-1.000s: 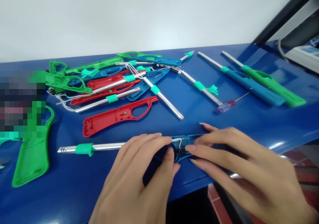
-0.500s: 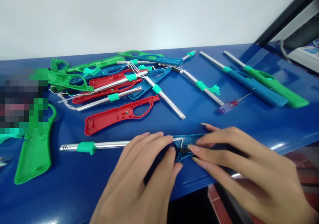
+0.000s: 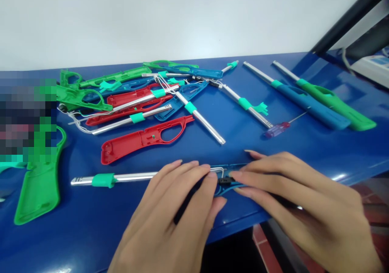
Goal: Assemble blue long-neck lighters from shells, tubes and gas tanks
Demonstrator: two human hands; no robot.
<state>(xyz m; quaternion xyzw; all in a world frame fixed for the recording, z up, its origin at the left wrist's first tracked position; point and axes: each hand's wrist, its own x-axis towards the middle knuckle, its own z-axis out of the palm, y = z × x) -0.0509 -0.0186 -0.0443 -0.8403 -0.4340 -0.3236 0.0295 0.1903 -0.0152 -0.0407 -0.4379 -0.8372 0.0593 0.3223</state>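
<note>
As the left hand (image 3: 161, 220) clasps the blue shell (image 3: 231, 168), the right hand (image 3: 313, 204) touches the black piece (image 3: 225, 180) | piece lies between both hands' fingertips, long axis sideways | right pinch: I can't tell

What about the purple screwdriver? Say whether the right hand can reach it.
Probably yes: only blue tabletop shows between the right hand and the screwdriver, though the hand's fingertips are at the black piece.

Handle shell (image 3: 232, 168) on table (image 3: 91, 232), parts pile (image 3: 146, 99) behind left, screwdriver (image 3: 277, 130) behind right, lighters (image 3: 317, 110) beyond
</note>
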